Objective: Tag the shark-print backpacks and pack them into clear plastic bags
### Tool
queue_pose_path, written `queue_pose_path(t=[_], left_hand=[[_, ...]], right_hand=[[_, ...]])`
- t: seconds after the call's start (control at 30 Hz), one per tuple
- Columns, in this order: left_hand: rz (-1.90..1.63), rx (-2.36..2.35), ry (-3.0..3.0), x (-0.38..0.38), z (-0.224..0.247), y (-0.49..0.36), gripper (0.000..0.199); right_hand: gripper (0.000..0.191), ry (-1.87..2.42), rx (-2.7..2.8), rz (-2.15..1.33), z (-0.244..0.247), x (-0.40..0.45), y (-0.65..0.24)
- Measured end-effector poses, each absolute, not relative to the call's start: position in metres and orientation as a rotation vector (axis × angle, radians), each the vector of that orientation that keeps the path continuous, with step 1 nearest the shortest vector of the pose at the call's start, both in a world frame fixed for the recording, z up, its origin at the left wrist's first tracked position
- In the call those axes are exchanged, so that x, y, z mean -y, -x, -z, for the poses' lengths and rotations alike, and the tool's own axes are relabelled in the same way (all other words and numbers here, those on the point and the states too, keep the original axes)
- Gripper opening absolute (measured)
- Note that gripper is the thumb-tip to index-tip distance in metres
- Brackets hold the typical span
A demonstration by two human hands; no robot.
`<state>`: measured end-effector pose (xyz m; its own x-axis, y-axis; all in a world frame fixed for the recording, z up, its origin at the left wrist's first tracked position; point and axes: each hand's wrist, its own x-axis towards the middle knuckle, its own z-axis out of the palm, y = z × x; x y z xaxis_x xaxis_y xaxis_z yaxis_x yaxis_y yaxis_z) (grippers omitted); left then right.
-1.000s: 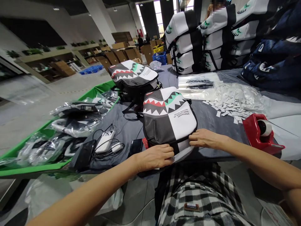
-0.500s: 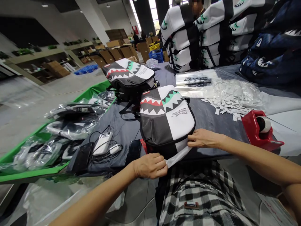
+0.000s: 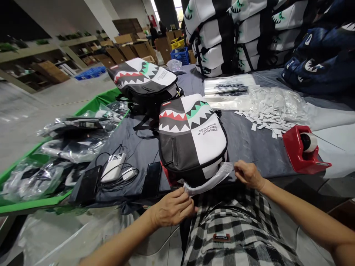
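A backpack [image 3: 191,140] with a shark-mouth print in black, white, red and green lies on the table edge in front of me. From its near end a handle [image 3: 209,184] wrapped in whitish plastic arches toward me. My left hand [image 3: 176,207] is closed, its fingertips pinching the handle's wrapping at the left end. Just beyond the right end is my right hand [image 3: 249,175], its fingers curled and pressed together. Whether a thin bit of plastic is between them cannot be made out.
A second backpack [image 3: 145,79] lies behind. Left are a phone [image 3: 153,178], a white charger with cables [image 3: 113,168] and a green-edged bin [image 3: 59,197] of bagged goods. Right are a red tape dispenser [image 3: 298,151], small white slips [image 3: 266,118] and stacked bags [image 3: 212,55].
My right hand has drawn off to the right from the handle's end. My left hand has shifted slightly left and down. The wrapped handle now bows out more. The view has shifted slightly.
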<state>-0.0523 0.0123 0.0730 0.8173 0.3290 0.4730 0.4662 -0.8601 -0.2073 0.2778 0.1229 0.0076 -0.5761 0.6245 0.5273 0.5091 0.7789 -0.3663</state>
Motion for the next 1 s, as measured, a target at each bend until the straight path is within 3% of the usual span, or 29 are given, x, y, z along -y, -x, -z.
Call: queue_pose_path(t=[0.07,0.13,0.27,0.37,0.5,0.63,0.77,0.87,1.0], left_hand=[[0.789,0.788,2.647,-0.015,-0.076,0.038,0.006],[0.867,1.114,2.662,-0.024,-0.077,0.022,0.014],[0.517,1.879,2.937,-0.048,-0.083,-0.008,0.038],[0.261,2.165,3.117,-0.059,-0.088,-0.018,0.052],[0.267,2.494,3.333,-0.061,-0.086,-0.02,0.063],[0.333,2.547,3.213,-0.057,-0.08,-0.02,0.063],[0.269,2.435,3.103,-0.054,-0.079,-0.023,0.044],[0.067,2.272,3.026,-0.053,-0.083,-0.025,0.036],[-0.206,2.028,2.865,-0.053,-0.081,-0.031,0.03]], right_hand=[[0.012,1.071,2.034,-0.635,-0.015,-0.11,-0.274],[0.023,1.174,1.801,-1.052,-0.022,-0.102,-0.264],[0.042,1.187,1.554,-1.37,-0.026,-0.102,-0.234],[0.048,1.201,1.356,-1.34,-0.02,-0.103,-0.214],[0.053,1.15,1.035,-1.35,-0.004,-0.099,-0.191],[0.053,1.136,0.901,-1.316,0.013,-0.098,-0.172],[0.043,1.239,1.19,-1.11,0.013,-0.101,-0.185],[0.024,1.216,1.468,-0.697,-0.007,-0.102,-0.215],[0.018,0.692,2.235,-0.244,-0.038,-0.108,-0.23]])
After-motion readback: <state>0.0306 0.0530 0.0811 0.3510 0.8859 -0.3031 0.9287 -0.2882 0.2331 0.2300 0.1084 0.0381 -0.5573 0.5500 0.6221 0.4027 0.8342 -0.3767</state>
